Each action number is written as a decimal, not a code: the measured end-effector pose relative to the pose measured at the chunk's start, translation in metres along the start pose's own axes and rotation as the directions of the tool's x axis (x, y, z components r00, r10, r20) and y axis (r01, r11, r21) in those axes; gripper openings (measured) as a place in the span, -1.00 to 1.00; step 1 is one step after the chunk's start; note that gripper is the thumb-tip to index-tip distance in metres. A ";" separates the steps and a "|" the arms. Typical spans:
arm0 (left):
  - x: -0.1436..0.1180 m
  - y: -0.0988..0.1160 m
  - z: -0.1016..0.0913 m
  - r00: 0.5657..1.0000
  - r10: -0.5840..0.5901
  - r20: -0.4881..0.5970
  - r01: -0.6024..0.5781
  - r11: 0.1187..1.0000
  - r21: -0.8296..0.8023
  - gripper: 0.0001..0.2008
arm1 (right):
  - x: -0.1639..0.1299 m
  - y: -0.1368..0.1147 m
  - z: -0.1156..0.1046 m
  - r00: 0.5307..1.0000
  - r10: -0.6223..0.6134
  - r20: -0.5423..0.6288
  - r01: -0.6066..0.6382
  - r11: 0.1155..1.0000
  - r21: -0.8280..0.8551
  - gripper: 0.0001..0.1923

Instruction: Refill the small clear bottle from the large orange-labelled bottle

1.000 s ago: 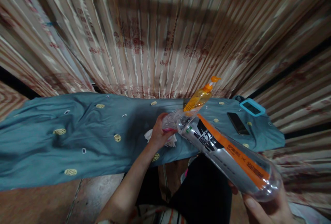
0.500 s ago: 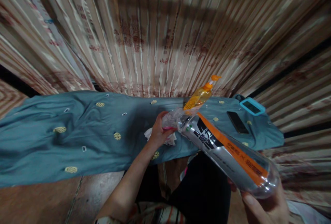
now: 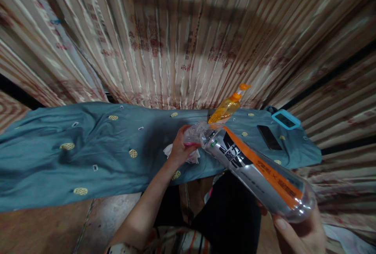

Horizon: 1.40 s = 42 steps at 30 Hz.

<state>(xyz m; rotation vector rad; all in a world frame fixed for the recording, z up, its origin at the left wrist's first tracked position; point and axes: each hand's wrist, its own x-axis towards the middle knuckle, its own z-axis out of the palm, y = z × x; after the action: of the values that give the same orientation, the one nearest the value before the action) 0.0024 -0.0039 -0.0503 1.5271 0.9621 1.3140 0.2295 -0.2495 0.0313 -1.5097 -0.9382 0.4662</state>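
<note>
My right hand (image 3: 302, 228) grips the base of a large clear plastic bottle (image 3: 249, 164) with a silver, black and orange label. The bottle is tilted, its neck end higher in the view and pointing left. My left hand (image 3: 178, 150) is closed around a small clear container (image 3: 194, 133) with some pink at its lower side. The container meets the bottle's neck end; whether they are joined I cannot tell. Behind them stands a pump bottle (image 3: 225, 108) of yellow-orange liquid with an orange pump. A crumpled white tissue (image 3: 192, 157) lies under my left hand.
A teal cloth (image 3: 108, 144) with yellow patterns covers the long surface. On its right lie a black phone (image 3: 269, 137) and a blue-framed device (image 3: 286, 119). Pleated patterned curtains (image 3: 176, 50) hang behind and at the sides. My legs (image 3: 229, 207) are below the front edge.
Both hands keep their hold and the two containers stay together. The large bottle's base has shifted very slightly left; the view itself moved a little.
</note>
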 end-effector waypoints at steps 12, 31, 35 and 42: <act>0.000 0.000 0.001 1.000 -0.015 -0.006 0.015 1.000 -0.013 -0.20 | -0.002 -0.003 -0.002 0.998 0.063 -0.005 -0.063 0.997 -0.051 0.04; -0.001 0.004 0.000 0.999 -0.051 0.012 0.052 0.997 -0.054 -0.20 | 0.000 -0.013 0.002 0.993 0.110 -0.043 -0.111 0.993 -0.028 0.12; -0.001 0.004 0.001 0.998 -0.057 0.002 0.057 0.997 -0.049 -0.21 | 0.000 -0.009 -0.001 0.997 0.076 -0.023 -0.077 0.996 -0.033 0.05; -0.002 0.003 0.002 0.999 -0.039 -0.007 0.039 0.999 -0.031 -0.22 | 0.000 -0.010 -0.002 0.996 0.084 -0.020 -0.085 0.995 -0.043 0.08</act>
<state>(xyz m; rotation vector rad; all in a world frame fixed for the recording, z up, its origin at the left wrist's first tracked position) 0.0037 -0.0067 -0.0478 1.4741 0.9680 1.3027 0.2285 -0.2515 0.0414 -1.5955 -0.8781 0.4949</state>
